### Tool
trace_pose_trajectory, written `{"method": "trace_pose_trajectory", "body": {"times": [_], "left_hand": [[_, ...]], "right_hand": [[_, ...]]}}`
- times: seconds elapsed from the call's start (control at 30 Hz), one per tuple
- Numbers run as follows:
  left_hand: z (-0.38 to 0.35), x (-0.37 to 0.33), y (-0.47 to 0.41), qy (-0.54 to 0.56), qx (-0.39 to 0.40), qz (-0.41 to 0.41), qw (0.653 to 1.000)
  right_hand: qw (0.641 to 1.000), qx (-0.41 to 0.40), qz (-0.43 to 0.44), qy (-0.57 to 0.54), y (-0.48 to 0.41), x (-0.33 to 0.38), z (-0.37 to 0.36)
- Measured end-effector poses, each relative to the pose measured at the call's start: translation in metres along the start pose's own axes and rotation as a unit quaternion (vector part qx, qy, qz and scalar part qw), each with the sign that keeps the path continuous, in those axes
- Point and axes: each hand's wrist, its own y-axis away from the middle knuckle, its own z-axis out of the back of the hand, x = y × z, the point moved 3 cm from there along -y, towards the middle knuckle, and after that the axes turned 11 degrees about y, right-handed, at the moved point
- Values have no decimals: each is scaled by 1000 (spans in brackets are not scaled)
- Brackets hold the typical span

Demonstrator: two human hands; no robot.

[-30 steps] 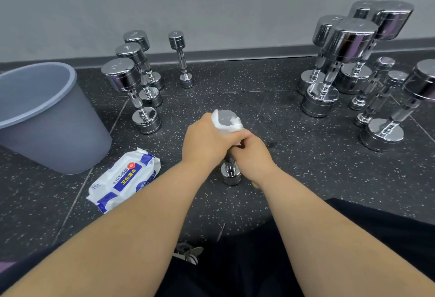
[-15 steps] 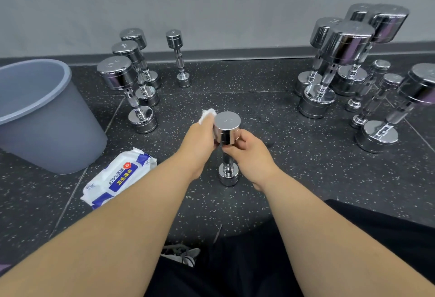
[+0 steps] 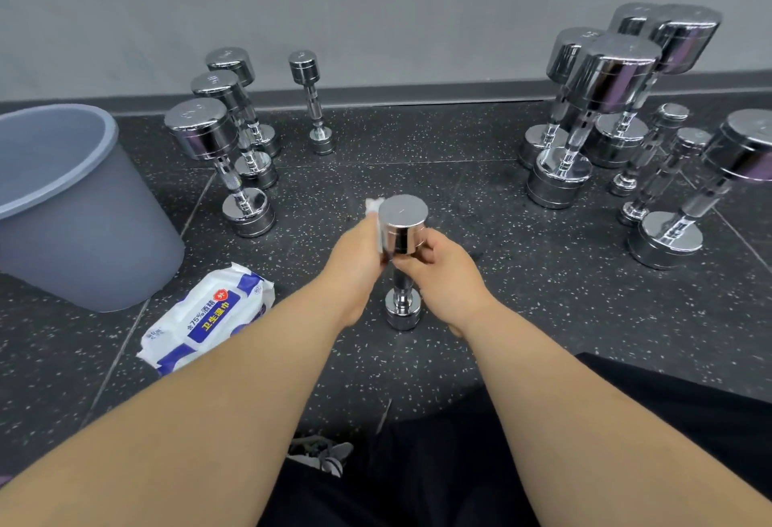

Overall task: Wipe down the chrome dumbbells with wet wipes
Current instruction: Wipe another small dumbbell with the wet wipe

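Left hand has its grip curled round a white wet wipe and presses the cloth against the left flank of the upper head of a small upright chrome dumbbell. Only a crumpled corner of the wipe pokes up beyond the knuckles, plus a thin strip against the metal. The rest is hidden inside the hand, which is slightly blurred. Right hand closes its grip from the other side, with the thumb on the right flank of the same head and the fingertips tucked under it where the handle begins. How far those fingers wrap behind the handle cannot be told. The dumbbell stands on its lower head on the dark speckled rubber floor, between the two forearms.

A white-and-blue soft pack of wet wipes lies to the left, its near end covered by the left forearm. Beside it stands a grey plastic bin, cut off by the frame edge. Four upright chrome dumbbells stand near the wall on the left. A larger chrome cluster stands at the right, its outermost piece cropped.
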Motion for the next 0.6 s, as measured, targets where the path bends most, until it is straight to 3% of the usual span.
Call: {"method": "trace_pose_trajectory", "body": {"times": [0.17, 0.2, 0.23, 0.27, 0.3, 0.37, 0.43, 0.5, 0.6], "left_hand": [[-5, -19, 6, 9, -10, -26, 1000], [-8, -27, 7, -34, 7, -54, 998], [-9, -32, 10, -144, 21, -104, 984], [-9, -34, 14, -283, 35, -173, 943], [-8, -33, 19, -401, 51, -246, 881], [-14, -31, 28, -508, 100, -327, 791], [-24, -28, 31, -567, 130, -333, 742], [-29, -32, 30, -588, 98, -285, 750], [-21, -34, 25, -562, 54, -218, 796]], "right_hand": [[1000, -1, 5, 21, 2, 2, 2], [1000, -2, 6, 18, 3, 2, 2], [1000, -3, 6, 15, 3, 2, 2], [1000, -4, 11, 18, 5, 3, 3], [999, -2, 19, 26, 6, 6, 4], [998, 3, 26, 51, 10, 8, 7], [994, 12, 21, 103, 14, 10, 7], [992, 17, 25, 120, 19, 12, 5], [997, 17, 22, 71, 24, 15, 0]]}}
